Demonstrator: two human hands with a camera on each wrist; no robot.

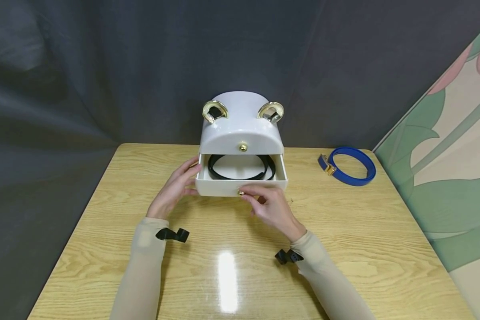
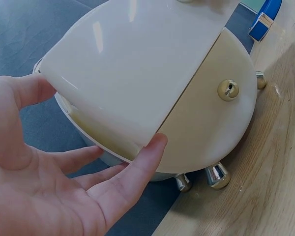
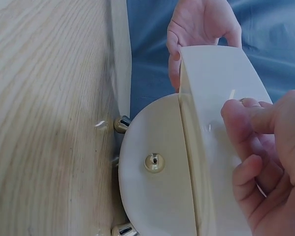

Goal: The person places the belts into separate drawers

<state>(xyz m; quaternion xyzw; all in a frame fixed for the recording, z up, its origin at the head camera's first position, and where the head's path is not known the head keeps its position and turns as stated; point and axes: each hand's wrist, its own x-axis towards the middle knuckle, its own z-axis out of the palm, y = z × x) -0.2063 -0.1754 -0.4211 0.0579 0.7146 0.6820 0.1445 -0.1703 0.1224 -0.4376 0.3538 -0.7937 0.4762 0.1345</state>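
Centre of frame: right hand (image 1: pixel 271 206) pinches knob (image 1: pixel 241 193) of drawer (image 1: pixel 218 189); left hand (image 1: pixel 176 186), fingers apart, touches its left side. Black belt (image 1: pixel 210 168) coiled inside. Step seems drawer-sliding; next move likely calls for level, steadied slide.

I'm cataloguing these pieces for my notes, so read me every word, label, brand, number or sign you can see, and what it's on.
There is no text I can read.
White box and its drawer: no lettering visible.
Black belt in the drawer: nothing legible.
Gold buckle of the blue belt: too small to tell if it's marked.
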